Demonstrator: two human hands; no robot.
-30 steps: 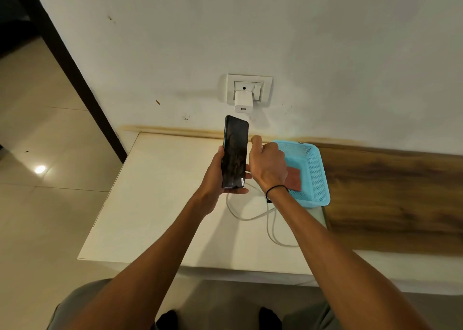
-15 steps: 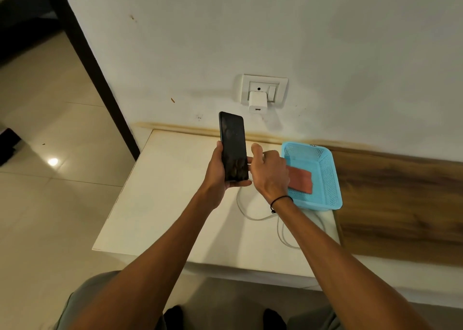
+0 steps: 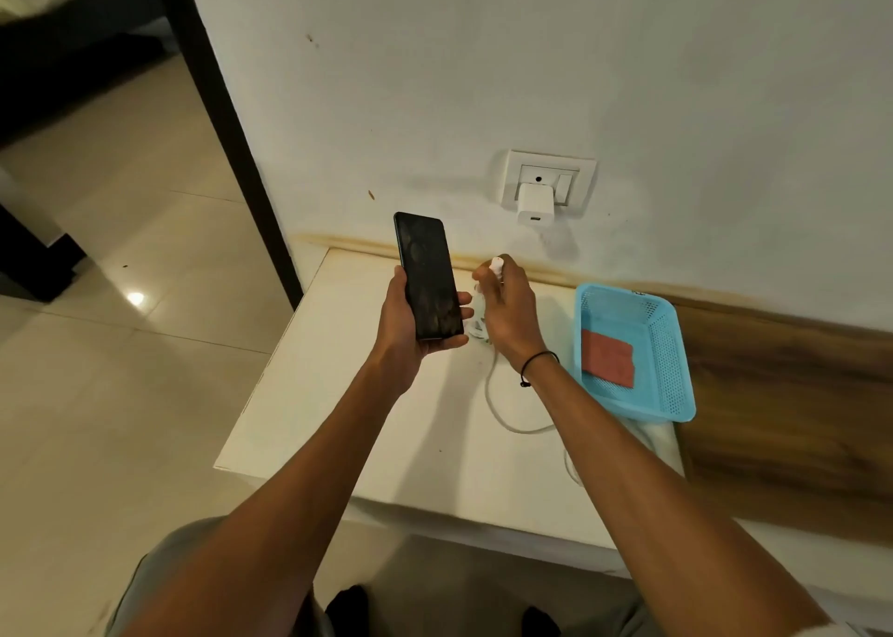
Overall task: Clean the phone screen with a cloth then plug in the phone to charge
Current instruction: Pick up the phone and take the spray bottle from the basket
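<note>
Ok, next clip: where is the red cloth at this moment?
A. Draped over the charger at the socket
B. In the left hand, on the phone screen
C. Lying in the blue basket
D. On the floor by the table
C. The cloth lies flat in the basket, while the left hand holds the phone and the right hand pinches the cable end.

The right hand (image 3: 507, 310) covers the middle of the white cable (image 3: 497, 409); its plug tip is too blurred to read. The cable's far run vanishes under the right forearm at 4 o'clock. The phone (image 3: 429, 278) hides the left hand's (image 3: 410, 327) palm.
</note>
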